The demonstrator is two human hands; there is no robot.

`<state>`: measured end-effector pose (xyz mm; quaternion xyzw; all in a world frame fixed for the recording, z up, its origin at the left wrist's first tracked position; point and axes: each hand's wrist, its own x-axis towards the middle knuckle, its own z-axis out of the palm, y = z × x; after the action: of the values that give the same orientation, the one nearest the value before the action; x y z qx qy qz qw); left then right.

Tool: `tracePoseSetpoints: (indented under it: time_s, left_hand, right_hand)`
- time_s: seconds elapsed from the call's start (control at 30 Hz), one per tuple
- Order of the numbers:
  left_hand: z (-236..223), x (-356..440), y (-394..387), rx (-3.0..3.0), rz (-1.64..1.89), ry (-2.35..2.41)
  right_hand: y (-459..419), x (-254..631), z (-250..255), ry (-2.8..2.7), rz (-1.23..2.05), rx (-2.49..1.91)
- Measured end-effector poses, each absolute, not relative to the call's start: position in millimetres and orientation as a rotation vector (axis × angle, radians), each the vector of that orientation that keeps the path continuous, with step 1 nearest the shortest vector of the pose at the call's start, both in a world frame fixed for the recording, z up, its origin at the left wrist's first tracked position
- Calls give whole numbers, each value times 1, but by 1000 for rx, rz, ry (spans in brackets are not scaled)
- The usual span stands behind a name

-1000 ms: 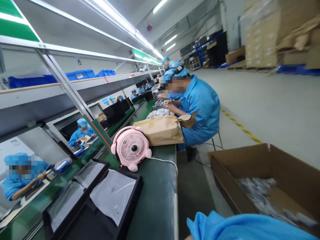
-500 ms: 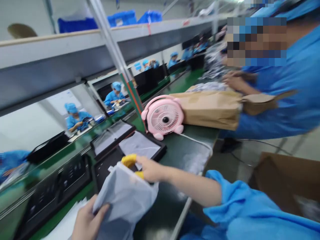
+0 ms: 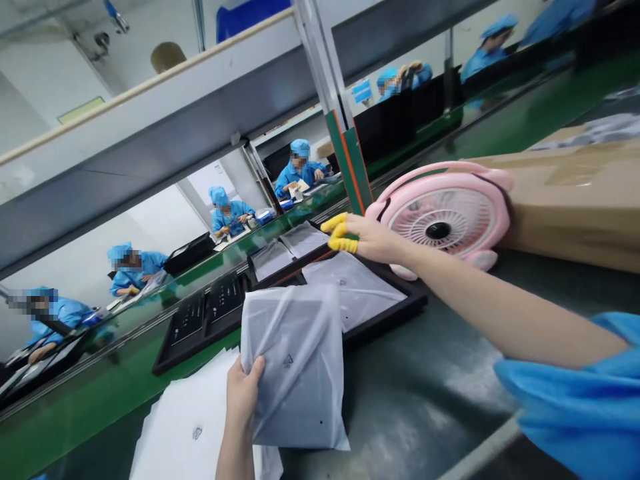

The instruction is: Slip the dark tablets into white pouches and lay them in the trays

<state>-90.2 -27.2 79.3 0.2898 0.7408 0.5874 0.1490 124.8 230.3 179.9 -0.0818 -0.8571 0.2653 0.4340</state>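
Nearest, at the lower middle: left hand [image 3: 242,390] pinches a translucent bag [image 3: 300,383] at its left edge, thumb flat on the front face, fingers out of sight behind. The grip is closed on the bag, which hangs upright over the bench, facing the wearer; the edge hold probably serves to leave the printed face and the top unobstructed. A darker, flat shape shows faintly through the film; contents not identifiable. Just behind and left of the wrist, a stack of white sheets [image 3: 177,420] lies fanned on the green bench [image 3: 415,413], presumably kept there for short reach. From the right, a rolled blue sleeve [image 3: 570,393] bares the forearm; right hand [image 3: 376,238] is held out over the trays, yellow finger covers [image 3: 343,247] on the fingertips, likely for clean handling. These fingers are slightly bent and spread, nothing visible between them; contact with anything below cannot be told. Beneath is a black tray [image 3: 417,303] with a printed bag [image 3: 350,283] lying flat inside; the raised rim would stop sliding. Farther left, another black tray [image 3: 163,363] bears dark panels. A pink fan [image 3: 440,217] stands beside the right forearm, touching or nearly touching a brown carton [image 3: 575,217]. Farthest, across the line, co-workers [image 3: 300,172] in blue sit at their stations.
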Motion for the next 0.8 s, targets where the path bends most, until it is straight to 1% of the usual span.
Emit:
tracePoseSetpoints:
  time_s: [0.07,0.13,0.2,0.23,0.33,0.43,0.5,0.53,0.7,0.77,0.8]
  left_hand:
    - [76,-87,-23,855,1679,2114]
    - [76,-80,-16,928,1643,2079]
    - [78,-74,-7,999,1618,2031]
    - [80,-72,-2,1021,1615,2008]
    - [84,-77,10,1000,1678,1961]
    - [87,-93,18,820,1767,1963]
    - [90,-107,27,643,1802,1972]
    - [92,-115,34,557,1806,1980]
    - [86,-147,83,340,1690,2106]
    - [74,-154,99,308,1605,2190]
    - [67,-156,105,304,1563,2237]
  right_hand:
    - [215,97,190,-2299,775,-208]
    - [193,61,193,-2476,1030,-150]
    - [178,27,196,-2352,1235,-162]
    - [176,15,198,-2261,1277,-181]
    - [184,11,203,-1977,1242,-283]
    - [189,40,190,-1523,1058,-338]
    - [177,60,161,-1287,893,-275]
    - [166,66,139,-1318,841,-213]
    - [104,56,9,-2017,740,243]
    - [98,48,-24,-2324,764,350]
    - [99,45,-32,-2427,815,335]
